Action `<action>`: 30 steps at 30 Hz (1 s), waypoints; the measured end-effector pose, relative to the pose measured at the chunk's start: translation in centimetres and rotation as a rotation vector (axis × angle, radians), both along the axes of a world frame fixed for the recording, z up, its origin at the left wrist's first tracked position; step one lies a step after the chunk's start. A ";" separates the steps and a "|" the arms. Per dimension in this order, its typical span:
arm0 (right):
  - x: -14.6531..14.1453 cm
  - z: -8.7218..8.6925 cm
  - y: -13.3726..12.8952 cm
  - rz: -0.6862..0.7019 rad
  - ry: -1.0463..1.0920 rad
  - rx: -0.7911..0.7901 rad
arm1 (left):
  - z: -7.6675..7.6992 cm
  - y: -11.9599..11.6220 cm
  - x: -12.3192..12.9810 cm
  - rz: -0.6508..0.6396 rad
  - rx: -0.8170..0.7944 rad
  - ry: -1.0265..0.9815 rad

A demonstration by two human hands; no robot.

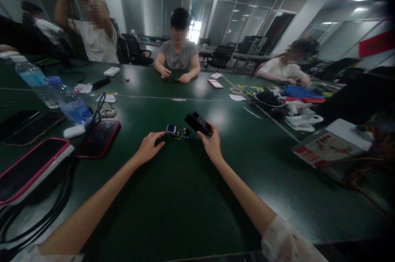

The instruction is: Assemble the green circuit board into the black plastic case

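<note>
A small green circuit board (180,133) with a square, dark-faced part on its left end is in front of me, at or just above the tabletop. My left hand (149,146) pinches its left edge between thumb and forefinger. Just to the right, my right hand (211,140) grips a black rectangular plastic case (197,122) by its right end. The case is tilted, and its upper face shows cut-outs or recesses. Board and case are close together, but I cannot tell whether they touch.
Left on the green table (173,208) are a red-edged phone (99,139), a pink-edged phone (33,167), cables and water bottles (71,103). A boxed metal unit (333,142) and a wrench (252,113) lie right. A person (178,54) sits opposite; others sit farther off.
</note>
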State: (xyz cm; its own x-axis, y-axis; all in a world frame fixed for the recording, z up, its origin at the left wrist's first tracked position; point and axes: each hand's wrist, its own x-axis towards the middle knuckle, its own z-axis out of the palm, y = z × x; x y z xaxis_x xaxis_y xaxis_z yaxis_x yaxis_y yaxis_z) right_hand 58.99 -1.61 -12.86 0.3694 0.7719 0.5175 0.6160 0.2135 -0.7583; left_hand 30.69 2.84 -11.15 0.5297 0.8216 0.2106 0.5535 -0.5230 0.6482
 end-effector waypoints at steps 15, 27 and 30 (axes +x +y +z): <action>-3.2 1.8 -1.4 0.204 -0.089 -0.066 | -0.1 0.2 0.1 -0.001 -0.009 -0.017; -3.8 1.9 -0.5 0.299 -0.122 -0.097 | -0.3 0.4 0.3 -0.003 0.013 -0.024; -4.0 2.1 -0.4 0.314 -0.159 -0.104 | -0.3 0.5 0.3 -0.001 -0.006 -0.032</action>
State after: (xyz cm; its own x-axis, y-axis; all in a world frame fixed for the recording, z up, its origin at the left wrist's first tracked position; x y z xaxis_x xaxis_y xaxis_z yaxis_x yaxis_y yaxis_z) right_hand 55.03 -2.01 -10.76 0.0268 0.8864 0.4621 0.6447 0.3380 -0.6857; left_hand 31.02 3.33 -11.41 0.5239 0.8222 0.2223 0.5319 -0.5197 0.6686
